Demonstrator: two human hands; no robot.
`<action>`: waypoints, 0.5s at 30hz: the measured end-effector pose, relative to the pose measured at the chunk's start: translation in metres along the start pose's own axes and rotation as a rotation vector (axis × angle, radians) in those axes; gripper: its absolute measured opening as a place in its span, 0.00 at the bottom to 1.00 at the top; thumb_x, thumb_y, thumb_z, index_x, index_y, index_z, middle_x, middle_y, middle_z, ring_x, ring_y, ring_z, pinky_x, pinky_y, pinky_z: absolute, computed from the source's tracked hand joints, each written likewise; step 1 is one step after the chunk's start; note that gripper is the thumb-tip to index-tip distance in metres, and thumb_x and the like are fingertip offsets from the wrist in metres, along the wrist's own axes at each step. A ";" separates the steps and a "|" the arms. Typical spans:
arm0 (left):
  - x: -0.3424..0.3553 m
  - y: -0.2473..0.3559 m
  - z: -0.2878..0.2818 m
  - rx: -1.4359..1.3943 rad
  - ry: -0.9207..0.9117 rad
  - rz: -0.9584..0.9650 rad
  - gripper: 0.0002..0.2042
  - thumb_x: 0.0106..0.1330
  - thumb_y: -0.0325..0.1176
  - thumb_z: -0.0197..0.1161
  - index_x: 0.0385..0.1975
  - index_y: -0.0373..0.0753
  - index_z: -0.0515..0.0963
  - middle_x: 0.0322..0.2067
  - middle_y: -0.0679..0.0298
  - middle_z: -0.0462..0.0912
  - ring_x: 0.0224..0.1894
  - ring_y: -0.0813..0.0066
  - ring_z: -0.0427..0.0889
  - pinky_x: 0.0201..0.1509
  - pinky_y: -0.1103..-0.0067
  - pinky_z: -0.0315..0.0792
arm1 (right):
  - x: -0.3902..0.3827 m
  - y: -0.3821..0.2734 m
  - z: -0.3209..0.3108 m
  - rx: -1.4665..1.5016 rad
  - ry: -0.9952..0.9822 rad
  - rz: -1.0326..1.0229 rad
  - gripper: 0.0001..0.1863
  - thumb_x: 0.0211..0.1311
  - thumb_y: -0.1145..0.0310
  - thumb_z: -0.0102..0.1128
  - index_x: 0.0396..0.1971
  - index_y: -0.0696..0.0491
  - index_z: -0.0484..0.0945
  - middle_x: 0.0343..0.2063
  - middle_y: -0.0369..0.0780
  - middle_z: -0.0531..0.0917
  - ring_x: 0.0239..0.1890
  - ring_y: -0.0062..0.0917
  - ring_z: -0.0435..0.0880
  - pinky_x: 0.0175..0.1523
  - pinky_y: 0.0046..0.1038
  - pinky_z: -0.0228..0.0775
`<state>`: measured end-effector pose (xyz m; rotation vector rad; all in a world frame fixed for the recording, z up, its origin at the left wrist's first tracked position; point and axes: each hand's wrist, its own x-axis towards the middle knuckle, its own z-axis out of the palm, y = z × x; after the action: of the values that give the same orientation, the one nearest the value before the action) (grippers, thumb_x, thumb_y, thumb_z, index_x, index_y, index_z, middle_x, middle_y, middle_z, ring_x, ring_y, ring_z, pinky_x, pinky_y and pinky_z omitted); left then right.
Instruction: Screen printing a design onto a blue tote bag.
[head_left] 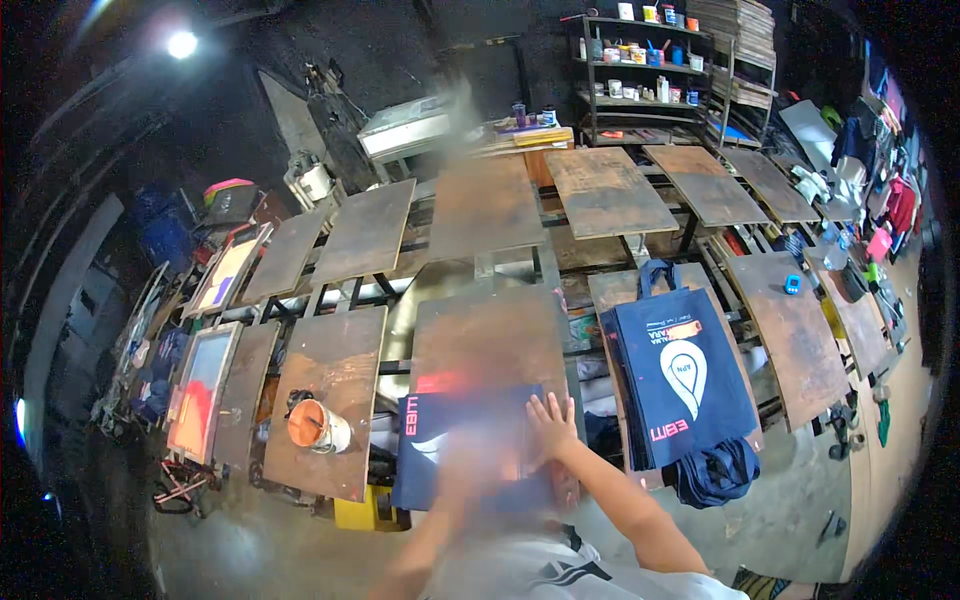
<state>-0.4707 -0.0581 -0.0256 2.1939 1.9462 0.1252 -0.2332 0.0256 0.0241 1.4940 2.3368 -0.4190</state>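
Right hand [552, 423] lies flat and open, fingers spread, palm down on the right edge of a dark blue bag [470, 440] spread on the wooden board [490, 335] in front of the person — gripping nothing, just pressing. Left hand [455, 470] is a motion-blurred smear over the lower middle of the same bag; can't tell whether it's open or closed or holding anything. The step looks like smoothing or squaring the bag on the board, so to my eye the thing to get right is keeping the right palm pinned while the other hand sweeps outward, so the cloth lies flat with no folds and sits square to the board edges. The bag is navy fabric, lying flat, with red lettering and a pale shape showing along its left side; its middle is hidden by the blur. It covers the near end of the board and hangs slightly off the front. Just to the right a stack of matching bags [680, 375] with a white drop-shaped print and handles sits on the next board. On the board to the left — an orange-and-white tub [318, 426]. More bare boards fan out behind.
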 end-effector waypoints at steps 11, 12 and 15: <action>-0.027 -0.082 -0.008 0.164 0.238 -0.203 0.31 0.69 0.44 0.53 0.70 0.40 0.60 0.72 0.51 0.55 0.76 0.55 0.49 0.74 0.52 0.46 | 0.002 -0.001 0.000 -0.021 0.030 -0.009 0.85 0.15 0.30 0.77 0.76 0.48 0.34 0.77 0.35 0.34 0.78 0.43 0.29 0.71 0.67 0.20; -0.027 -0.078 -0.005 0.162 0.244 -0.200 0.31 0.69 0.44 0.53 0.70 0.40 0.60 0.72 0.51 0.55 0.76 0.55 0.49 0.74 0.52 0.46 | 0.002 -0.001 0.001 -0.025 0.042 -0.017 0.85 0.16 0.29 0.77 0.76 0.48 0.35 0.77 0.36 0.35 0.78 0.44 0.30 0.71 0.67 0.21; -0.022 -0.046 0.013 0.100 0.387 -0.094 0.31 0.68 0.46 0.55 0.69 0.40 0.61 0.71 0.50 0.57 0.74 0.53 0.52 0.72 0.47 0.48 | 0.002 -0.003 0.003 -0.040 0.073 -0.030 0.84 0.17 0.29 0.76 0.76 0.49 0.36 0.77 0.36 0.36 0.78 0.44 0.31 0.71 0.67 0.22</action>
<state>-0.5159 -0.0756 -0.0459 2.2698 2.2953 0.4795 -0.2365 0.0248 0.0203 1.4811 2.4111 -0.3284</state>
